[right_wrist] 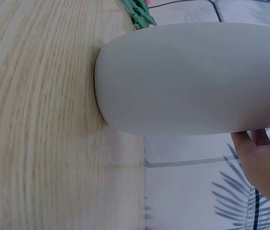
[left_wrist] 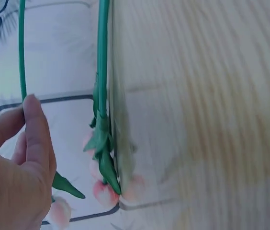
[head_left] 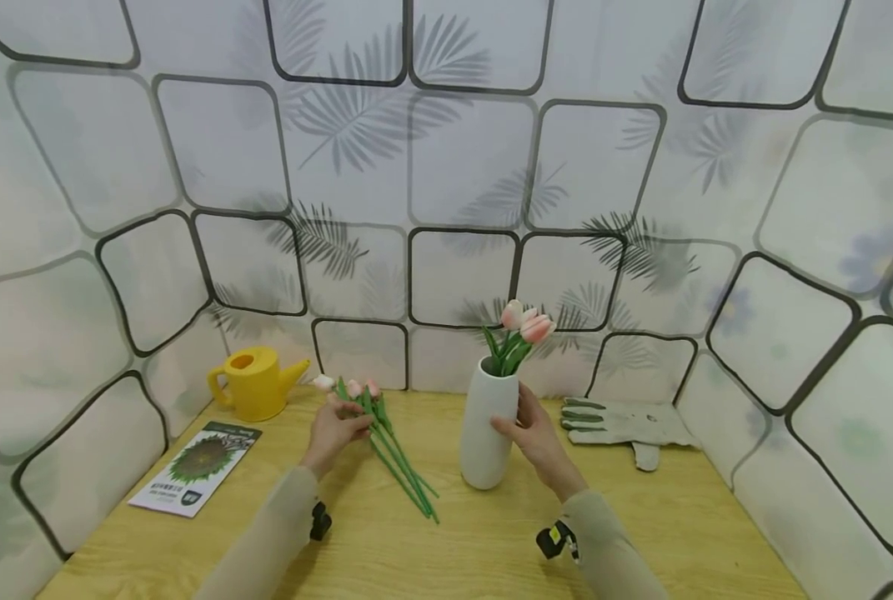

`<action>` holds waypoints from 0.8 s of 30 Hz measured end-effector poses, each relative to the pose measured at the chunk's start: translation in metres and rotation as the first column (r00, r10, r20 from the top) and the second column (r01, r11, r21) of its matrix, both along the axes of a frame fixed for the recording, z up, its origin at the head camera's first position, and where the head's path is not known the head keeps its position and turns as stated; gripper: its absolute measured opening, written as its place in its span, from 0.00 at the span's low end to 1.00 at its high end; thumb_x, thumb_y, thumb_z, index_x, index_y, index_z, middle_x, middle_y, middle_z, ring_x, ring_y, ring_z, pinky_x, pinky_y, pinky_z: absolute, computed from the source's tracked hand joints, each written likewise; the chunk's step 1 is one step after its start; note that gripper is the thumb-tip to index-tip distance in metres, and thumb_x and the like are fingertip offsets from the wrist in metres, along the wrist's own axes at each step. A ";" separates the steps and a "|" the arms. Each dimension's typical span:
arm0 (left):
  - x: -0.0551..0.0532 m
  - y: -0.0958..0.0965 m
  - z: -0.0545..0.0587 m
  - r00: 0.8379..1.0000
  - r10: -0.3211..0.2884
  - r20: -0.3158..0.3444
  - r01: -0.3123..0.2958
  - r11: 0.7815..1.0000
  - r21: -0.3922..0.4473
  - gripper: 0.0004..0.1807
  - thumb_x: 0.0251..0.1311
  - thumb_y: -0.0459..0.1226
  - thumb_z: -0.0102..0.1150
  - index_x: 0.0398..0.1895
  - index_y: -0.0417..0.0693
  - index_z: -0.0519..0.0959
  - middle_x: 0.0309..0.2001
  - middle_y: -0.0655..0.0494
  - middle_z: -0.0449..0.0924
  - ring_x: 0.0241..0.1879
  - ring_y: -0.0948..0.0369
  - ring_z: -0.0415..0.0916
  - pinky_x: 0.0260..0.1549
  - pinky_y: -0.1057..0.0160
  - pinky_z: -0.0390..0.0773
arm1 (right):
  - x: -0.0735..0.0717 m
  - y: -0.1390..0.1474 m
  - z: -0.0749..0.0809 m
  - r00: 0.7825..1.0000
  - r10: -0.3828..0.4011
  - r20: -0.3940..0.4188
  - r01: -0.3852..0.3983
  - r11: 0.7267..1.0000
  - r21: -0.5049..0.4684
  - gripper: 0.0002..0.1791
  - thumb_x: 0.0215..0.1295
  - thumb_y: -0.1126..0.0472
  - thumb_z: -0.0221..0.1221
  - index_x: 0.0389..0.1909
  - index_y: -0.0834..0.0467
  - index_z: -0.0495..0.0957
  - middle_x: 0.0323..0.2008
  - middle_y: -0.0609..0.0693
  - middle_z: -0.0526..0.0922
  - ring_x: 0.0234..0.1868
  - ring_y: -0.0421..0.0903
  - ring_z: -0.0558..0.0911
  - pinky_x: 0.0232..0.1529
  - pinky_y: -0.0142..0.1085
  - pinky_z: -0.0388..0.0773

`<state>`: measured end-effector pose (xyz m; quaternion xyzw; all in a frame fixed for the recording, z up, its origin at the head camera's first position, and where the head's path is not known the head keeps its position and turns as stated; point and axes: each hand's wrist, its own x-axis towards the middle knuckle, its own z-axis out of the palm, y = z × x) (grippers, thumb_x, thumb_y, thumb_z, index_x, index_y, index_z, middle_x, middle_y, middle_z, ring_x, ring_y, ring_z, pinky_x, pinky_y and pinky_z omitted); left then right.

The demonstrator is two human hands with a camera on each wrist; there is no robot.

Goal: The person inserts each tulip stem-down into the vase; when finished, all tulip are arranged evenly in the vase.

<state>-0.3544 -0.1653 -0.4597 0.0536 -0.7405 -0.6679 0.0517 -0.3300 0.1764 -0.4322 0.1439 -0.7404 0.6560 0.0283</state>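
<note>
My left hand (head_left: 335, 431) pinches the green stem of a pink-and-white artificial tulip (left_wrist: 60, 212) between thumb and fingertips. In the left wrist view that stem stands apart from the other tulips (left_wrist: 104, 143), which lie on the table with pink heads toward the wall. A tall white vase (head_left: 485, 433) stands upright on the wood table, holding several pink-and-white tulips (head_left: 524, 327) with green leaves. Around the vase's right side curls my right hand (head_left: 539, 437), thumb in front and fingers partly hidden behind it. The right wrist view shows the vase's base (right_wrist: 107, 86) on the tabletop.
A yellow watering can (head_left: 257, 385) stands at the back left, its spout toward the tulips. In front of it lies a seed packet (head_left: 198, 468) with a sunflower picture. Grey-and-green gloves (head_left: 626, 423) lie at the back right. Patterned fabric walls (head_left: 461, 275) border the table (head_left: 431, 558).
</note>
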 end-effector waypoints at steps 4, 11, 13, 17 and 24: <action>-0.003 0.010 0.006 0.996 0.065 -0.056 -0.062 0.996 0.065 0.16 0.58 0.28 0.67 0.48 0.32 0.77 0.36 0.47 0.82 0.34 0.52 0.86 0.44 0.51 0.85 | 0.001 0.003 0.002 1.000 -0.003 -0.007 0.003 1.000 -0.003 0.44 0.66 0.59 0.63 0.77 0.50 0.49 0.73 0.56 0.61 0.73 0.56 0.63 0.71 0.57 0.62; -0.003 0.031 0.016 0.974 0.189 -0.127 -0.162 0.966 0.199 0.18 0.55 0.27 0.68 0.49 0.31 0.77 0.34 0.49 0.81 0.32 0.56 0.84 0.35 0.63 0.86 | 0.004 0.007 0.007 1.000 0.001 0.010 -0.001 1.000 0.004 0.45 0.66 0.58 0.64 0.78 0.51 0.48 0.74 0.57 0.61 0.73 0.56 0.63 0.71 0.57 0.61; -0.002 0.036 0.021 0.964 0.216 -0.157 -0.177 0.958 0.227 0.19 0.56 0.28 0.68 0.50 0.30 0.77 0.33 0.50 0.80 0.31 0.56 0.84 0.32 0.66 0.86 | 0.001 0.009 0.003 1.000 -0.006 0.011 0.006 1.000 -0.002 0.45 0.66 0.58 0.64 0.77 0.50 0.49 0.73 0.56 0.62 0.73 0.56 0.63 0.71 0.57 0.61; -0.001 0.043 0.029 0.943 0.266 -0.202 -0.208 0.941 0.268 0.16 0.58 0.28 0.66 0.49 0.33 0.77 0.34 0.45 0.81 0.29 0.58 0.84 0.31 0.66 0.86 | 0.002 0.007 0.001 1.000 -0.028 0.010 0.028 1.000 -0.014 0.44 0.65 0.59 0.65 0.77 0.50 0.51 0.72 0.56 0.63 0.72 0.56 0.65 0.70 0.58 0.62; 0.000 0.046 0.049 0.899 0.335 -0.281 -0.258 0.926 0.275 0.13 0.59 0.28 0.65 0.47 0.38 0.80 0.39 0.37 0.83 0.27 0.59 0.85 0.27 0.66 0.85 | 0.002 0.001 -0.002 1.000 -0.007 0.000 0.007 1.000 -0.003 0.44 0.66 0.57 0.64 0.77 0.49 0.49 0.73 0.56 0.61 0.73 0.56 0.63 0.70 0.57 0.62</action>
